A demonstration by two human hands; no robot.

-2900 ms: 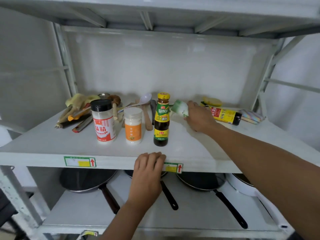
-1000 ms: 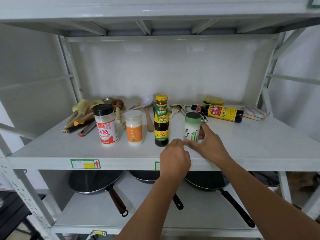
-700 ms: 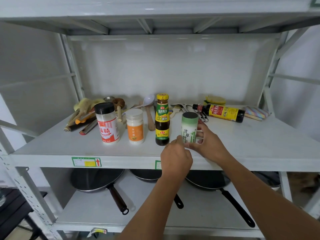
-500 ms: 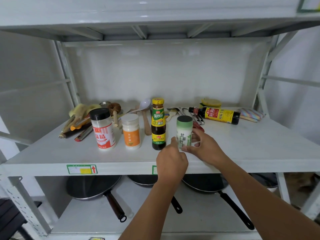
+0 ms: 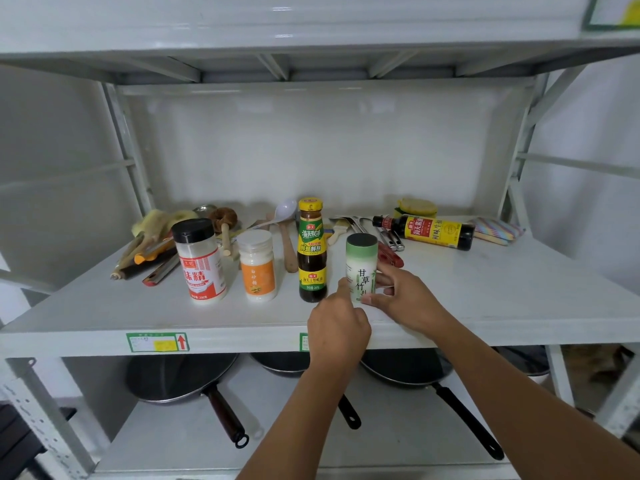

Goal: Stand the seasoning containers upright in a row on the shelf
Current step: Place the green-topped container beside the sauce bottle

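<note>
On the white shelf (image 5: 502, 296) three containers stand upright in a row: a black-capped jar with a red label (image 5: 201, 261), a small white jar with an orange label (image 5: 257, 266) and a dark sauce bottle with a yellow cap (image 5: 312, 251). Right of the bottle stands a green-and-white canister (image 5: 362, 265). My right hand (image 5: 405, 299) wraps its lower right side. My left hand (image 5: 337, 327) touches its lower left side with fingertips. A dark soy bottle with a yellow label (image 5: 426, 231) lies on its side at the back right.
Wooden utensils, a ladle and brushes (image 5: 156, 244) are piled at the back left. Metal tongs and a red-handled tool (image 5: 388, 244) lie behind the canister. A yellow scrubber (image 5: 415, 207) and striped cloths (image 5: 497, 230) sit at the back right. Pans (image 5: 180, 379) rest on the lower shelf.
My right hand brought the green canister from the back of the shelf, stood it upright right of the sauce bottle, and my left hand rose from the shelf edge to touch it.
</note>
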